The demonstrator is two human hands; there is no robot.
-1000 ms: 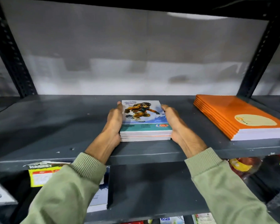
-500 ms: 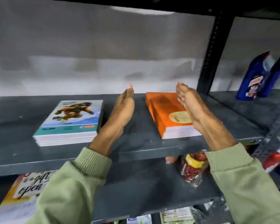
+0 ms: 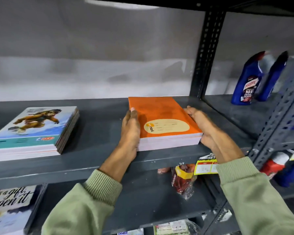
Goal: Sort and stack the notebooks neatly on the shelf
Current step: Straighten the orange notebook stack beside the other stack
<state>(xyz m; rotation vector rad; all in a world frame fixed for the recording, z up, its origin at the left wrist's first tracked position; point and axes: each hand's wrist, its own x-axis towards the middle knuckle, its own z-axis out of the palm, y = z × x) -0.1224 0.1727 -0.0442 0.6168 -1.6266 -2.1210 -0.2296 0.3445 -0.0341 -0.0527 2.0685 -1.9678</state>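
A stack of orange notebooks (image 3: 161, 114) with a beige label lies on the dark grey shelf (image 3: 98, 133), right of centre. My left hand (image 3: 130, 131) presses flat against the stack's left side. Against its right side rests my right hand (image 3: 204, 128), so both hands clasp the stack. A second stack of notebooks (image 3: 32, 129) with a cartoon figure on a blue-and-teal cover lies at the shelf's left, untouched.
A perforated black upright (image 3: 204, 53) stands just behind and right of the orange stack. Blue cleaner bottles (image 3: 248, 78) stand on the neighbouring shelf at right. Below hang a price tag (image 3: 204, 164) and a red packet (image 3: 182, 180); printed books (image 3: 10, 207) lie lower left.
Both hands left the cartoon-cover stack, swung right with the view, and closed in from open air onto the two sides of the orange stack.
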